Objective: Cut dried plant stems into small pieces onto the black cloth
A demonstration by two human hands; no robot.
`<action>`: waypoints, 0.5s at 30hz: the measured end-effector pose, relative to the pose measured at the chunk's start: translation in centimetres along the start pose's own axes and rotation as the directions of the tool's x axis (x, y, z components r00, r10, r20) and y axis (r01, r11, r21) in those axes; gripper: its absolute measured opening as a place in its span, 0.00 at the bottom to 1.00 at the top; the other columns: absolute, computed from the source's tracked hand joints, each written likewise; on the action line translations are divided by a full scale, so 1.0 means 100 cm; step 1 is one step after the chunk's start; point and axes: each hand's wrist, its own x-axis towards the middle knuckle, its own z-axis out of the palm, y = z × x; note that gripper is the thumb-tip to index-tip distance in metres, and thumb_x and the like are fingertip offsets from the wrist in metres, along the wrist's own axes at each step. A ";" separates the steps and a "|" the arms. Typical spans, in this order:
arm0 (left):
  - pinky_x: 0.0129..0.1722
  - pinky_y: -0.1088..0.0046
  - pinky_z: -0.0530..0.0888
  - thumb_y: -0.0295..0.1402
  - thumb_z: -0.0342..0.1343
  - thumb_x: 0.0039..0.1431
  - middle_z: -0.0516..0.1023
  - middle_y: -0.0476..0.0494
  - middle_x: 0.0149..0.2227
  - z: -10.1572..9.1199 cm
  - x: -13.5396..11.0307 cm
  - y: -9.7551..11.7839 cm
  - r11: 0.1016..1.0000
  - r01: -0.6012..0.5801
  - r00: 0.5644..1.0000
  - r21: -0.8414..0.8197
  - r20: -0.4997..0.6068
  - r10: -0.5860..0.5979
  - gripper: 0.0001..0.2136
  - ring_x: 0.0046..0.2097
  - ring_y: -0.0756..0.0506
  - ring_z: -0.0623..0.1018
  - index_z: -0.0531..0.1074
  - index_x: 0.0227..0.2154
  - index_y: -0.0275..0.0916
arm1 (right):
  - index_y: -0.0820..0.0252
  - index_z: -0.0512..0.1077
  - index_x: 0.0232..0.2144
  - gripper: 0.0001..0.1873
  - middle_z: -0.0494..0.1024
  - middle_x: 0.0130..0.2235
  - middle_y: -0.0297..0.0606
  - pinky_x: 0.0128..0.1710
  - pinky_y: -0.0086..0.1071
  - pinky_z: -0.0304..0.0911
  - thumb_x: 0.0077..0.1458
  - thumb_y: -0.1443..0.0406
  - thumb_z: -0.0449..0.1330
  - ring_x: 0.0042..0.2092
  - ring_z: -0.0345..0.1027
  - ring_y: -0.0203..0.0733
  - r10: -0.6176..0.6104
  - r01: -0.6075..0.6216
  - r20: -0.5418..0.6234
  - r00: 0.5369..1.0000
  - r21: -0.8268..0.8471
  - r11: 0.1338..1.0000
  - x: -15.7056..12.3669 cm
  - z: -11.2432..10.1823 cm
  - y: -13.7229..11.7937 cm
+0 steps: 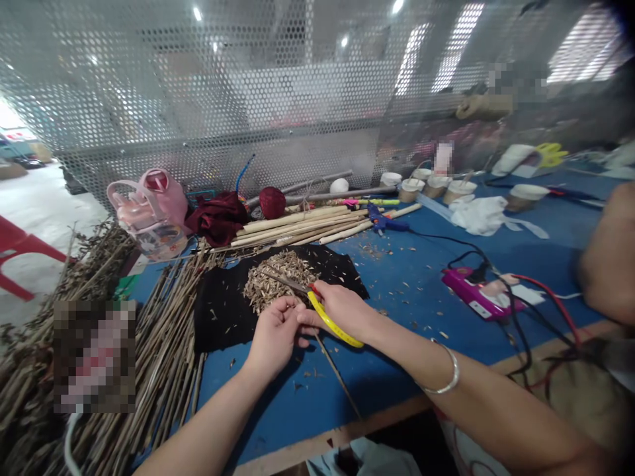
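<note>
My right hand [342,309] is closed around scissors with yellow handles [342,335]; their metal blades [285,281] point left over a pile of short dry plant clippings [265,291]. Beside it, my left hand [275,334] has its fingers pinched together at one end of a thin dry stalk [340,380]. That stalk slants down toward the table's front edge, and my right fingertips touch or nearly touch the left ones. Under the pile lies a black cloth [218,311] on the blue table [411,357].
Bundled dry stalks [163,344] lie at left. Behind the cloth are pale sticks [297,225], a dark red yarn ball [272,202] and a blue glue gun [384,221]. A purple power strip [476,297] with cables sits at right, near another person's arm [610,258]. Perforated metal panels [297,99] stand behind.
</note>
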 end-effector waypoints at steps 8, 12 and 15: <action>0.18 0.82 0.67 0.40 0.58 0.45 0.73 0.49 0.22 -0.001 0.000 -0.003 1.000 0.018 0.999 -0.007 -0.050 -0.019 0.13 0.24 0.51 0.75 0.63 0.28 0.37 | 0.57 0.66 0.25 0.26 0.71 0.24 0.37 0.21 0.29 0.43 0.40 0.41 0.55 0.24 0.61 0.37 0.067 -0.067 0.009 0.998 0.000 0.998 0.003 0.000 0.001; 0.18 0.82 0.66 0.40 0.58 0.46 0.73 0.48 0.22 -0.002 0.000 -0.002 1.000 0.013 0.999 0.007 -0.036 -0.012 0.13 0.24 0.51 0.75 0.63 0.27 0.37 | 0.57 0.67 0.23 0.26 0.71 0.22 0.35 0.21 0.28 0.43 0.38 0.41 0.56 0.23 0.60 0.36 0.067 -0.067 0.011 0.998 0.052 0.996 0.003 0.001 0.002; 0.18 0.82 0.66 0.40 0.58 0.46 0.74 0.47 0.24 -0.002 0.000 -0.001 1.000 0.014 0.999 0.015 -0.046 -0.013 0.14 0.25 0.51 0.75 0.64 0.30 0.37 | 0.57 0.67 0.21 0.26 0.70 0.21 0.35 0.20 0.28 0.43 0.38 0.40 0.56 0.22 0.60 0.36 0.068 -0.069 0.018 0.998 0.061 0.996 0.005 0.000 0.004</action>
